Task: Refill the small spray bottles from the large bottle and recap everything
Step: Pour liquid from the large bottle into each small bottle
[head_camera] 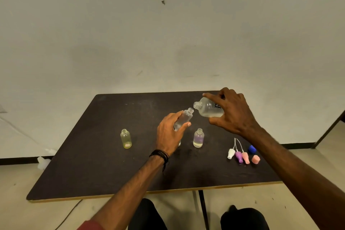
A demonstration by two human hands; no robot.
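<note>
R hand (233, 112) fingers (211, 97) curled round large bottle (209, 108), tipped, mouth just above small clear bottle (183, 117), which L hand (169, 134) grips, tilted, over worktop (93, 155). No stream visible; pour looks abt to start. Yellow bottle (126, 139) & purple-tint bottle (198, 138) stand open, little liquid in each. Spray tops (239, 157) & blue cap (252, 149) lie near R forearm. All recapping left.

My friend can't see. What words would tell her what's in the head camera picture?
A person's right hand tips a large clear plastic bottle toward a small clear bottle held tilted in the left hand, above a dark table. Two small open bottles, one yellowish, one purple-tinted, stand below, with loose coloured spray caps at the right.
</note>
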